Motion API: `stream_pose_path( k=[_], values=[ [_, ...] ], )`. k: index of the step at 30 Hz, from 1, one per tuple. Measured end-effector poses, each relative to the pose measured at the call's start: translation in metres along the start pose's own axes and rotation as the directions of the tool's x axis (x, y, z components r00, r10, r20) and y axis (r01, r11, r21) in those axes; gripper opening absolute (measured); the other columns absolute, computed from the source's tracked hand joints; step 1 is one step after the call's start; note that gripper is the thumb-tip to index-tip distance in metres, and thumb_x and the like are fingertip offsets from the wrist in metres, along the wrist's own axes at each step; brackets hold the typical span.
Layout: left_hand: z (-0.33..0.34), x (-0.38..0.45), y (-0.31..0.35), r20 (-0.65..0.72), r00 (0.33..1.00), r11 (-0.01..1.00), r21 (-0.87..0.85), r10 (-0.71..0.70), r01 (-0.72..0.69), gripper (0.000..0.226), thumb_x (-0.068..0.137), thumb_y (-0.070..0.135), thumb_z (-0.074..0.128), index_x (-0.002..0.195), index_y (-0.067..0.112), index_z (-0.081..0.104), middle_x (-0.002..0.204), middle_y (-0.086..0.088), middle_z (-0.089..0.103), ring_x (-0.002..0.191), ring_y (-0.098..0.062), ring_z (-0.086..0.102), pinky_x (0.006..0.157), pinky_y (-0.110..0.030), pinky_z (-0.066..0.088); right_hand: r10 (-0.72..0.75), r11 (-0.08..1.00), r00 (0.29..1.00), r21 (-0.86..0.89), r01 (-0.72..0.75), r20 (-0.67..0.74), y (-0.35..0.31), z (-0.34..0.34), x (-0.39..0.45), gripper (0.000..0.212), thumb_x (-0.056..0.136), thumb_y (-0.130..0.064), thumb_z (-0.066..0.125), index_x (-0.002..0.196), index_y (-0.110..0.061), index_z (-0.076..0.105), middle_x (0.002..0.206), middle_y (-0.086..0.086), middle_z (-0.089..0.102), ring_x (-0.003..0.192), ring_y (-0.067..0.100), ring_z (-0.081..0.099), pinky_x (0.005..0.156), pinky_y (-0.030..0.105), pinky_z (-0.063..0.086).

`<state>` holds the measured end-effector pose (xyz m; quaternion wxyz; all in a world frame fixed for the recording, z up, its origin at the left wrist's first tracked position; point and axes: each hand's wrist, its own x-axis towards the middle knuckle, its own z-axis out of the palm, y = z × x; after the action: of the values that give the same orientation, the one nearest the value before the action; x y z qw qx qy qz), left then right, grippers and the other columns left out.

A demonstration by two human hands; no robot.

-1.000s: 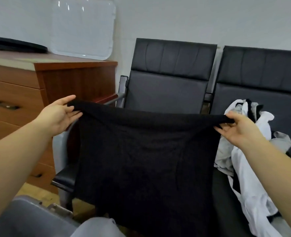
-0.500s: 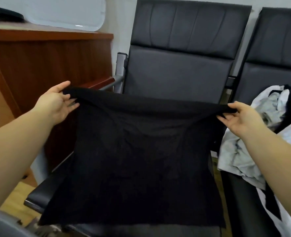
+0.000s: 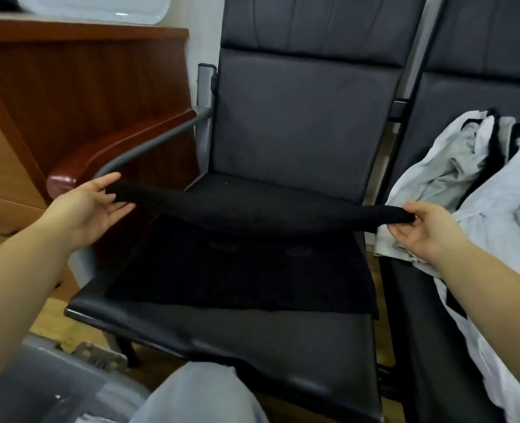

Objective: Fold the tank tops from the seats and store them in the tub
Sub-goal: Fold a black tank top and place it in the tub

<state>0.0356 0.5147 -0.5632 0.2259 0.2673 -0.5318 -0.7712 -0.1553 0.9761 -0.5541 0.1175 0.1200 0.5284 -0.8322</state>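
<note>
Right now I pinch the far edge of the black knit tank top (image 3: 240, 264) between thumb and fingers of my left hand (image 3: 91, 209) and right hand (image 3: 423, 227), its lower half lying flat on the black leather seat (image 3: 252, 337), likely so the cushion serves as my folding surface.

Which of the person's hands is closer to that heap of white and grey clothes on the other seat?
The right hand. It pinches one end of the black tank top right beside the clothes heap. The left hand holds the opposite end, near the wooden armrest.
</note>
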Motion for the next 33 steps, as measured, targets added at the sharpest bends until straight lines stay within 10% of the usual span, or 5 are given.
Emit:
stream_pose_path(
  k=[6, 11, 20, 25, 33],
  values=[
    [-0.041, -0.042, -0.035, -0.025, 0.96, 0.925, 0.259, -0.28, 0.276, 0.044, 0.095, -0.013, 0.026, 0.101, 0.015, 0.059, 0.112, -0.013, 0.058, 0.095, -0.03, 0.058, 0.098, -0.04, 0.04, 0.073, 0.948, 0.997, -0.307, -0.08, -0.034, 0.041, -0.043, -0.027, 0.021, 0.096, -0.003, 0.038, 0.105, -0.017, 0.051, 0.093, -0.001, 0.05, 0.078, 0.014, 0.053, 0.055, 0.018, 0.053],
    [-0.049, -0.057, -0.059, -0.197, 0.936, 0.755, 0.553, -0.293, 0.353, 0.037, 0.094, -0.012, 0.036, 0.089, 0.013, 0.062, 0.131, -0.02, 0.048, 0.122, -0.036, 0.049, 0.076, -0.032, 0.048, 0.088, 0.756, 0.993, -0.644, -0.119, -0.08, 0.069, -0.057, -0.042, 0.023, 0.091, 0.004, 0.046, 0.084, -0.013, 0.059, 0.089, 0.007, 0.055, 0.076, 0.018, 0.054, 0.056, 0.025, 0.053],
    [-0.034, -0.072, -0.067, -0.241, 0.966, 0.556, 0.792, -0.095, 0.252, 0.028, 0.092, 0.031, 0.06, 0.092, 0.003, 0.062, 0.095, -0.019, 0.059, 0.094, -0.036, 0.056, 0.09, -0.041, 0.046, -0.142, -0.046, 0.963, -0.973, 0.227, 0.231, 0.091, -0.028, -0.057, 0.014, 0.082, -0.014, 0.06, 0.08, -0.028, 0.057, 0.093, 0.005, 0.064, 0.081, 0.024, 0.062, 0.071, 0.029, 0.047],
    [-0.033, -0.074, -0.065, -0.133, 0.984, 0.286, 0.945, -0.115, 0.161, 0.044, 0.089, 0.045, 0.063, 0.097, 0.002, 0.07, 0.098, -0.016, 0.065, 0.091, -0.03, 0.057, 0.079, -0.035, 0.043, -0.092, -0.092, 0.893, -0.897, 0.432, 0.44, 0.124, 0.027, -0.071, 0.011, 0.086, -0.016, 0.059, 0.09, -0.027, 0.059, 0.109, 0.0, 0.056, 0.105, 0.023, 0.054, 0.087, 0.032, 0.046],
    [-0.035, -0.075, -0.066, -0.072, 0.996, 0.339, 0.937, -0.049, 0.084, 0.027, 0.091, 0.034, 0.063, 0.079, 0.01, 0.061, 0.082, -0.009, 0.059, 0.077, -0.021, 0.054, 0.072, -0.032, 0.04, 0.112, 0.038, 0.725, -0.732, 0.68, 0.679, 0.193, 0.143, -0.11, 0.024, 0.091, -0.028, 0.062, 0.114, -0.022, 0.061, 0.119, -0.002, 0.06, 0.111, 0.015, 0.056, 0.092, 0.029, 0.046]
  ],
)
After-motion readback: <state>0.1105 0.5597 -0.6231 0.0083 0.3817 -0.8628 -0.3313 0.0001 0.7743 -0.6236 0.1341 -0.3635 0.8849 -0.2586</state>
